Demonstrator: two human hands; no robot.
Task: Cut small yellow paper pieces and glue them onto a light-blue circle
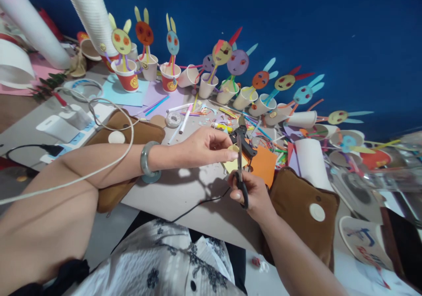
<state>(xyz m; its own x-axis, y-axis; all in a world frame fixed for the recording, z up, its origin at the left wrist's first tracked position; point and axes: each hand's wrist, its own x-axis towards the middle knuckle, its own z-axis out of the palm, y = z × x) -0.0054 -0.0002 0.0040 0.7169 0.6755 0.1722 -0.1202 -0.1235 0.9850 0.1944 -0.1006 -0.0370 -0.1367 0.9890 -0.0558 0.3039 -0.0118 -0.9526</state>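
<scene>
My left hand (204, 149) pinches a small piece of yellow paper (234, 159) above the grey table (184, 190). A pale green bangle sits on that wrist. My right hand (252, 195) grips the black handles of a pair of scissors (240, 155), whose blades point up into the yellow paper. An orange paper sheet (263, 164) lies just behind the scissors.
A row of paper cups with rabbit-faced paper heads (171, 67) lines the back edge by a blue wall. Straws, pens and paper scraps (198, 111) litter the middle. Brown cushions (303, 208) sit left and right. A tall cup stack (90, 15) and white cables (108, 111) are at left.
</scene>
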